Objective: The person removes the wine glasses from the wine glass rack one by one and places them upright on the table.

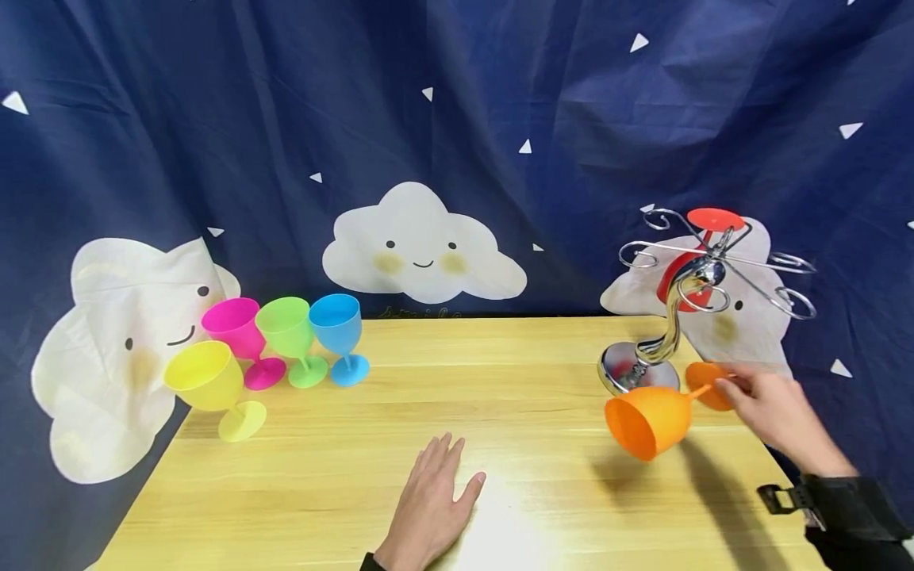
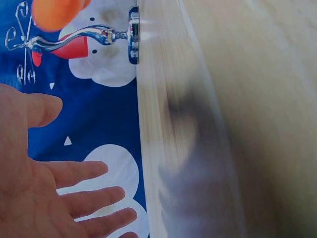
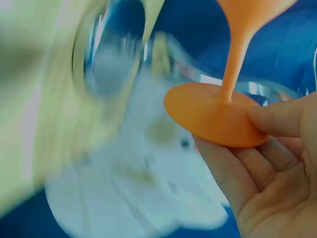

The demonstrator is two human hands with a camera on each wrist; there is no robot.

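My right hand (image 1: 778, 408) pinches an orange plastic goblet (image 1: 648, 422) by its round foot, with the bowl tilted down to the left. In the right wrist view the thumb lies on one face of the orange foot (image 3: 208, 116) and fingers lie behind the other. Close behind the goblet stands a chrome stemware rack (image 1: 673, 317) with a curved post and curled wire arms. A red goblet (image 1: 716, 220) hangs upside down among those arms. With fingers straight and nothing held, my left hand (image 1: 428, 503) is at the table's front middle.
At the left of the wooden table (image 1: 485, 388) stand a yellow goblet (image 1: 209, 376), a magenta goblet (image 1: 239, 325), a green goblet (image 1: 288, 327) and a blue goblet (image 1: 337, 323), all upright. A dark blue curtain (image 1: 471, 71) with white clouds hangs behind the table.
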